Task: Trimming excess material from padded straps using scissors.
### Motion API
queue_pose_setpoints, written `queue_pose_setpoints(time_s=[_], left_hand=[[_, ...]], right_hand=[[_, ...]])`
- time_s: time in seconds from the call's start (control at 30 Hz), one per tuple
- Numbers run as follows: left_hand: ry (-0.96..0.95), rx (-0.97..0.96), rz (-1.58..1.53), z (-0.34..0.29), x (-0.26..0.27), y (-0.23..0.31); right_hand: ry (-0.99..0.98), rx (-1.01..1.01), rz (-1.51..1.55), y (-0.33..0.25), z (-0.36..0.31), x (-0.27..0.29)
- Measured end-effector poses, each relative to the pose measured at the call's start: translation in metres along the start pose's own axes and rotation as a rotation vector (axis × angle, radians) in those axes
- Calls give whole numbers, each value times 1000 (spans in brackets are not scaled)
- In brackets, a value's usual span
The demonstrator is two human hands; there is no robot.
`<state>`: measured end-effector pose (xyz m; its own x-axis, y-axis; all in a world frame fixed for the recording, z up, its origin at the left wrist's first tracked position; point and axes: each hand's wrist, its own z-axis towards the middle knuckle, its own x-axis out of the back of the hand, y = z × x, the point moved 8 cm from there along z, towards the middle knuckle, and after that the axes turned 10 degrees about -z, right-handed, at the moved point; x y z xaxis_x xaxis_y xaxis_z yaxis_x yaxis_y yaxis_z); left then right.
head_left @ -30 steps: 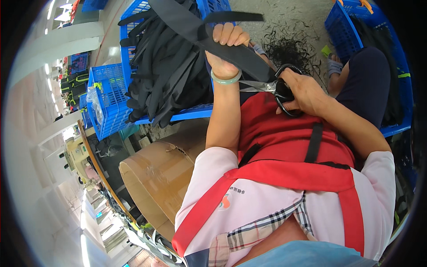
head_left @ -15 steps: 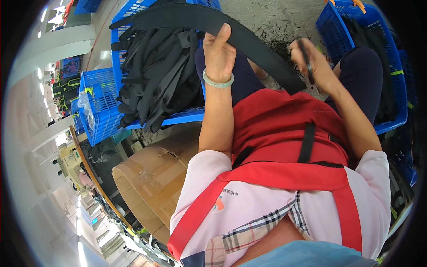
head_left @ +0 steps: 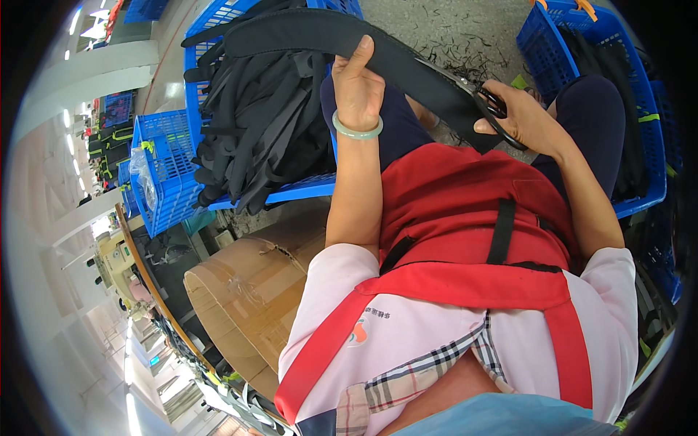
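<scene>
A long black padded strap (head_left: 305, 30) stretches across in front of me, from above the left crate down toward my lap. My left hand (head_left: 358, 87) is closed on the strap near its middle, thumb on top; a pale green bangle (head_left: 357, 134) circles that wrist. My right hand (head_left: 529, 122) grips the black-handled scissors (head_left: 467, 84), fingers in the loops. Their metal blades lie along the strap's right edge, tips pointing up and left. Whether they touch the strap I cannot tell. The strap's lower end reaches my red apron (head_left: 451, 196).
A blue crate (head_left: 291, 192) heaped with black straps (head_left: 254, 116) stands at the left, beside a smaller blue crate (head_left: 161, 174). Another blue crate (head_left: 536, 54) with black pieces is at the right. Dark trimmings (head_left: 472, 54) litter the floor ahead. A cardboard box (head_left: 240, 283) leans at my left.
My right hand has turned, bringing the scissors from near the strap's lower end to its right edge, blades pointing up-left. The left hand and strap have barely shifted.
</scene>
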<state>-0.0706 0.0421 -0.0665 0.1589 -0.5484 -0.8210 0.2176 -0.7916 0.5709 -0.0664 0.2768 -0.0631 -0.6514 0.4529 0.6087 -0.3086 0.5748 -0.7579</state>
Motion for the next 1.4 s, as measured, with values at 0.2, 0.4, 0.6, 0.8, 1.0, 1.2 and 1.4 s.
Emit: queue_pose_setpoints(time_s=[0.2, 0.4, 0.6, 0.8, 1.0, 1.2, 1.4], left_hand=[[-7, 27, -36, -1, -1, 1], [-10, 45, -9, -2, -3, -6], [33, 186, -102, -12, -8, -29], [-13, 237, -58, -14, -11, -38], [-25, 248, -83, -16, -13, -42], [-22, 252, -79, -16, -12, -42], [-10, 251, -81, -17, -11, -43]], right_hand=[[-14, 20, 37, 5, 1, -1], [-34, 37, 145, 10, 8, -14], [121, 33, 147, 3, 12, -14], [128, 68, 71, 2, 10, -16], [81, 82, 8, -4, 12, -13], [145, 168, -52, -6, 7, -8], [98, 68, -1, -3, 10, -12]])
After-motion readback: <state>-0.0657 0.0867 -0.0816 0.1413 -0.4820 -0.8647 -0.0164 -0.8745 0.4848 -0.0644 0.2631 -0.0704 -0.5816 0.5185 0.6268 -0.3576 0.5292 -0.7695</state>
